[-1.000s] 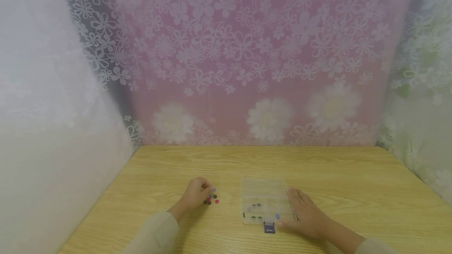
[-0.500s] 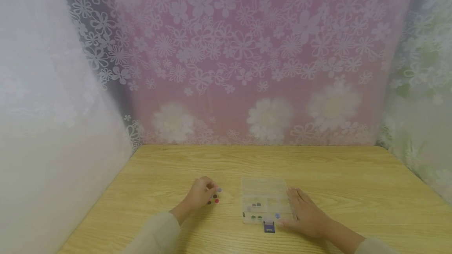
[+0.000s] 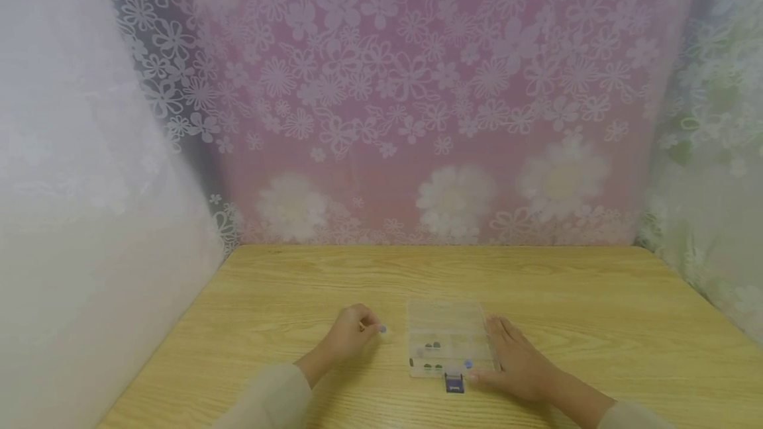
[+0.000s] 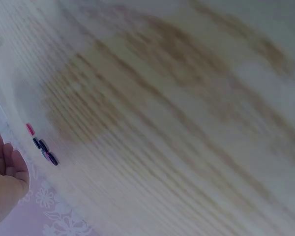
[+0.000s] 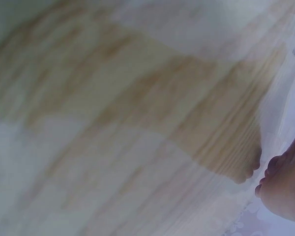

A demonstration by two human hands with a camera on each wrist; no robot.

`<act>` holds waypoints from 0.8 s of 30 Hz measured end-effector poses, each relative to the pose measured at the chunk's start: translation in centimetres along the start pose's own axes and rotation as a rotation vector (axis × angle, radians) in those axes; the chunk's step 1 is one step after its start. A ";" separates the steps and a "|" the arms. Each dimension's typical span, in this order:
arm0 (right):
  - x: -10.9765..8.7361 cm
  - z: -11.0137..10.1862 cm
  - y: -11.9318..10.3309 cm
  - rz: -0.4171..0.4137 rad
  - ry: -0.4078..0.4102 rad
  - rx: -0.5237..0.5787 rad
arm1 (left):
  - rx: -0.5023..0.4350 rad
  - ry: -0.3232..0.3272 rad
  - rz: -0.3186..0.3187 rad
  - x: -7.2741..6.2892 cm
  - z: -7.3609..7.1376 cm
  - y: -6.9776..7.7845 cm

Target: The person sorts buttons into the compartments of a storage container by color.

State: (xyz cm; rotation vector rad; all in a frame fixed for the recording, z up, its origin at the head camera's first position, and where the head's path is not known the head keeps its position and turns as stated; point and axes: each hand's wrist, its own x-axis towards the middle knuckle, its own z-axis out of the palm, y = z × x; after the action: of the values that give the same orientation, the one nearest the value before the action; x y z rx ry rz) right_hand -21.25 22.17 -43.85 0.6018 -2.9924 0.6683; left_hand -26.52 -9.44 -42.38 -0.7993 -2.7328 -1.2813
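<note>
My left hand pinches a small blue button-like disc between thumb and fingertip, left of a clear plastic compartment box. Several similar discs, red and black, lie on the table beside that hand in the left wrist view; the hand hides them in the head view. My right hand lies along the box's right side, fingers straight and thumb at the front corner. Inside the box are dark discs, green discs and a blue disc.
A dark blue latch juts from the box's front edge. The wood-grain table ends at a pink flowered curtain behind, with pale sheets at both sides.
My left hand has moved right, toward the box, with the blue disc and now covers the loose discs in the head view. The right hand and the box have stayed still.
</note>
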 end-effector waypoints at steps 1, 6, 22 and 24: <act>0.0 0.0 0.0 0.003 -0.003 -0.001 | 0.008 0.001 0.004 0.0 0.0 0.1; 0.0 -0.2 -0.1 -0.004 0.002 -0.016 | 0.008 -0.001 0.009 0.1 0.3 0.5; 0.0 -0.1 0.0 0.001 -0.003 -0.015 | -0.033 -0.041 0.003 0.6 1.3 1.6; 0.0 -0.1 0.1 0.005 -0.007 -0.015 | -0.029 -0.043 0.005 0.7 1.4 1.8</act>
State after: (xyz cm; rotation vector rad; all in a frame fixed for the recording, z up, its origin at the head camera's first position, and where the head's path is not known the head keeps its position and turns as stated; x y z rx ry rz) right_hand -21.31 22.24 -43.79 0.5980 -3.0031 0.6454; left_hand -26.01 -7.19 -41.86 -0.8458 -2.7492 -1.3213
